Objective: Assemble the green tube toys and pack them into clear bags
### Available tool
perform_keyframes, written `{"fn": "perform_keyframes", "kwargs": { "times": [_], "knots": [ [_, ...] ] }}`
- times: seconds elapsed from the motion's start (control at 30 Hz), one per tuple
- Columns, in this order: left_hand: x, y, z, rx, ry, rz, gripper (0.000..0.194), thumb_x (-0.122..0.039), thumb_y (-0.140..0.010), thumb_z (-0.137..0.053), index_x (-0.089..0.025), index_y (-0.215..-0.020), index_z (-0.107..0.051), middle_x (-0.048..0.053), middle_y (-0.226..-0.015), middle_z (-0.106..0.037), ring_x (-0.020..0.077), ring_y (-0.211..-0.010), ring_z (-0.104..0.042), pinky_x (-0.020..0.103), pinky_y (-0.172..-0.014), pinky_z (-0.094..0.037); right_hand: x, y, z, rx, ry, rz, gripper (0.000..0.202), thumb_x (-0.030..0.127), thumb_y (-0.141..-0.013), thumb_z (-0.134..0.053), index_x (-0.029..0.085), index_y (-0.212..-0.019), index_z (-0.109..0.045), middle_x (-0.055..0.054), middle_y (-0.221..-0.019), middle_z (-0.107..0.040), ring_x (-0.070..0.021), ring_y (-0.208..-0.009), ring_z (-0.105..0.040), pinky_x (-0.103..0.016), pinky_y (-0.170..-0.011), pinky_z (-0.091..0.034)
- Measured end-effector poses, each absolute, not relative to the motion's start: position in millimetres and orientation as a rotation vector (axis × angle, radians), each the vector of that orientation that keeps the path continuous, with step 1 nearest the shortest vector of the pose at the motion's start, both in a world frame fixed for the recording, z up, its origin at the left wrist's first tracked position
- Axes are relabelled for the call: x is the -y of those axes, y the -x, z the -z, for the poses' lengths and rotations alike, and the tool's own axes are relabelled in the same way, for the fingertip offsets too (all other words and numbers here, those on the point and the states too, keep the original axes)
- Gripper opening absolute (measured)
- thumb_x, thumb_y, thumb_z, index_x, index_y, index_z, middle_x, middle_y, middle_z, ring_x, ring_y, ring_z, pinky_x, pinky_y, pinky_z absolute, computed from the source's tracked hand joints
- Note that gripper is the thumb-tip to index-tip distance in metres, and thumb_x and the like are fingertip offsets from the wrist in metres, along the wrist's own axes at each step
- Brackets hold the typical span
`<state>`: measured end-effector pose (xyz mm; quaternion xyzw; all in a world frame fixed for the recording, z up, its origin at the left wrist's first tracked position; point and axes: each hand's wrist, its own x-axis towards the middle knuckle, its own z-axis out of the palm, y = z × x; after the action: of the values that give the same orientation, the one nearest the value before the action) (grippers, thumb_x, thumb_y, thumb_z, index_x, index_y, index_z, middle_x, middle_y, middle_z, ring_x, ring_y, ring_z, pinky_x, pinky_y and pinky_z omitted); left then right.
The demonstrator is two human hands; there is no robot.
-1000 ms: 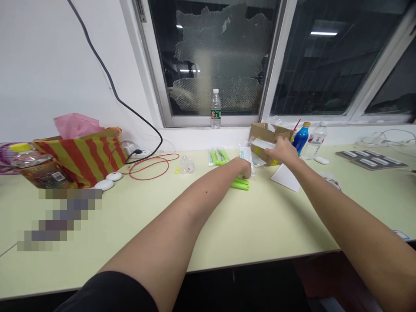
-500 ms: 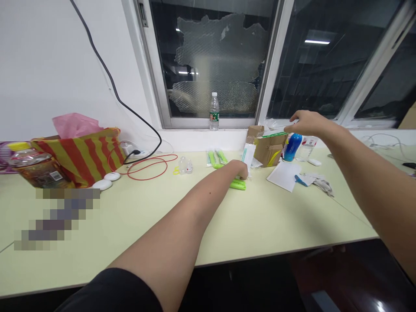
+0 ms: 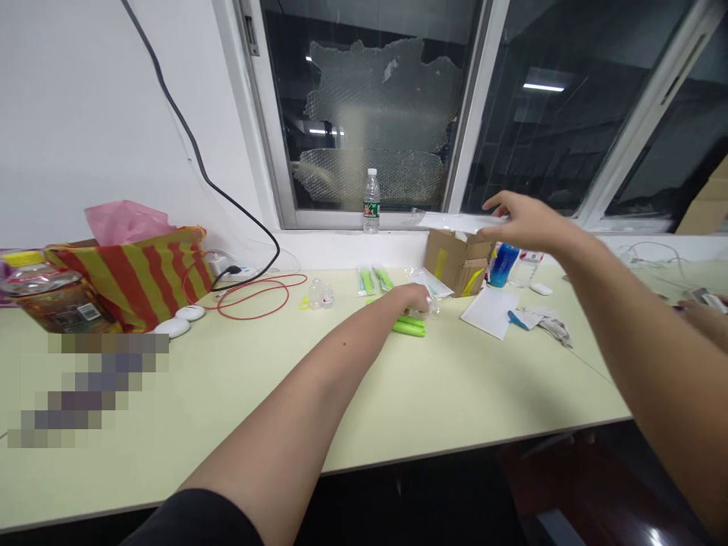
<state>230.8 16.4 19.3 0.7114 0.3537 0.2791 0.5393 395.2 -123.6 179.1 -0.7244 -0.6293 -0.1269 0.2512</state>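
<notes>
My left hand [image 3: 418, 299] is closed low over the table, with a bit of clear, white-looking plastic [image 3: 434, 306] showing at its fingertips. Bright green rolled pieces [image 3: 409, 327] lie directly below and beside it. My right hand [image 3: 520, 220] is raised, its fingers gripping the end of a long white packet in clear plastic [image 3: 449, 221]. That packet is held nearly level above an open cardboard box [image 3: 452, 262]. In front of the box lies a clear plastic packet [image 3: 431, 282]. Two packets with green contents [image 3: 367, 281] rest further left.
A white sheet [image 3: 487, 312], a glove [image 3: 553, 326] and a blue bottle [image 3: 503, 265] are on the right. A red cable [image 3: 255, 315], small clear bottles [image 3: 321, 294] and a striped bag [image 3: 153, 273] are on the left. Another person's hand [image 3: 705, 322] shows at the right edge.
My right hand now holds a white packet level; before, a green-edged packet was under it. The white packet upright by my left hand is gone from there. The view has shifted slightly.
</notes>
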Motion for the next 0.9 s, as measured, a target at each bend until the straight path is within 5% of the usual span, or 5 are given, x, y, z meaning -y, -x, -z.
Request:
{"fn": "perform_keyframes", "kwargs": {
  "times": [0.2,0.37,0.47,0.6,0.9],
  "knots": [
    [-15.1,-168.7,-48.0,-0.89,-1.741,-0.867,0.023,-0.023,-0.066,-0.069,-0.016,-0.088,-0.062,0.008,-0.077,-0.064,0.0135,-0.043,-0.055,0.024,-0.041,-0.036,109.5,-388.9,-83.1,1.613,1.547,0.092,0.055,0.036,-0.079,-0.067,0.023,-0.129,-0.049,-0.01,-0.123,-0.059,-0.0281,-0.112,-0.057,-0.038,-0.092,-0.048],
    [5.0,-74.1,-62.1,-0.522,-1.421,-1.029,0.042,-0.038,-0.069,-0.075,-0.02,-0.101,-0.054,0.008,-0.096,-0.069,0.005,-0.04,-0.047,0.019,-0.035,-0.03,91.7,-340.4,-23.9,1.709,1.323,-0.134,0.058,0.04,-0.078,-0.067,0.023,-0.129,-0.047,-0.009,-0.124,-0.056,-0.0262,-0.111,-0.056,-0.039,-0.095,-0.046],
    [8.4,-28.9,-60.3,-0.581,-1.294,-1.184,0.046,-0.044,-0.07,-0.074,-0.019,-0.103,-0.055,0.006,-0.094,-0.067,0.0053,-0.039,-0.048,0.019,-0.033,-0.03,86.2,-307.1,-10.2,1.843,1.273,-0.174,0.063,0.04,-0.077,-0.069,0.022,-0.132,-0.045,-0.011,-0.127,-0.053,-0.0269,-0.111,-0.055,-0.041,-0.095,-0.045],
    [1.5,3.6,-54.6,-0.745,-1.238,-1.41,0.034,-0.032,-0.066,-0.073,-0.017,-0.09,-0.055,0.002,-0.084,-0.065,0.0062,-0.041,-0.051,0.019,-0.034,-0.033,83.4,-285.2,-2.4,2.048,1.283,-0.114,0.068,0.036,-0.078,-0.066,0.021,-0.138,-0.04,-0.013,-0.132,-0.05,-0.0282,-0.12,-0.05,-0.041,-0.099,-0.042],
    [23.4,-13.1,-48.2,-0.855,-1.331,-1.522,0.019,-0.025,-0.065,-0.068,-0.016,-0.077,-0.056,0.0,-0.073,-0.06,0.0097,-0.048,-0.056,0.021,-0.038,-0.04,91.6,-244.7,-3.9,2.047,1.651,0.358,0.08,0.044,-0.076,-0.066,0.013,-0.142,-0.035,-0.016,-0.121,-0.056,-0.0327,-0.111,-0.054,-0.043,-0.093,-0.041]
  ]
}}
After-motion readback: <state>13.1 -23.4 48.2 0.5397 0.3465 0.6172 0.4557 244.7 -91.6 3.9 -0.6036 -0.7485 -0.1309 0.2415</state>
